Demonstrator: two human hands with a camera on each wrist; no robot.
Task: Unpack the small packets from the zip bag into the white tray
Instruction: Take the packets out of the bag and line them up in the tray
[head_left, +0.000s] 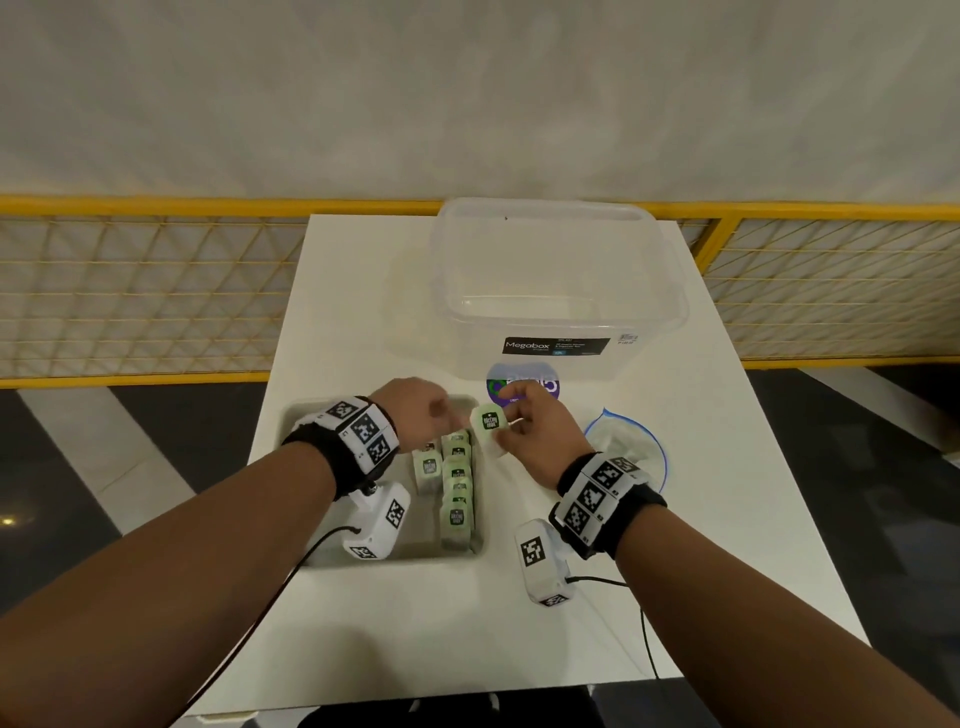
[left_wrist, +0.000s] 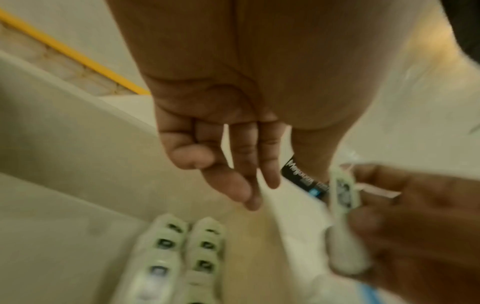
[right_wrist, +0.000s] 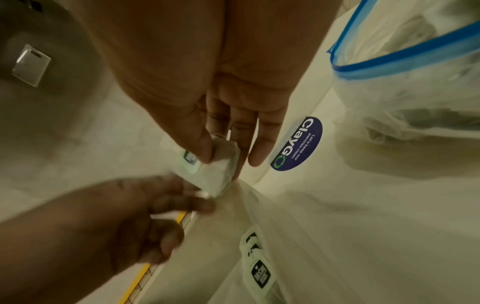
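Note:
My right hand (head_left: 511, 423) pinches a small white-and-green packet (head_left: 488, 421) between thumb and fingers, just past the far right corner of the white tray (head_left: 400, 556). In the right wrist view the packet (right_wrist: 215, 164) sits under my thumb, and a second white piece seems to be behind it. My left hand (head_left: 447, 415) hovers over the tray's far end with its fingers (left_wrist: 249, 185) loosely hanging, close to the packet and holding nothing. Several packets (head_left: 457, 499) lie in two rows in the tray. The clear zip bag (head_left: 634, 447) with a blue seal (right_wrist: 402, 55) lies open at my right.
A clear Megabox container (head_left: 556, 291) stands at the back of the white table. A round blue ClayGo sticker (right_wrist: 298, 144) is on the table in front of it. A yellow mesh fence (head_left: 156, 291) runs behind the table. Dark floor lies beyond both side edges.

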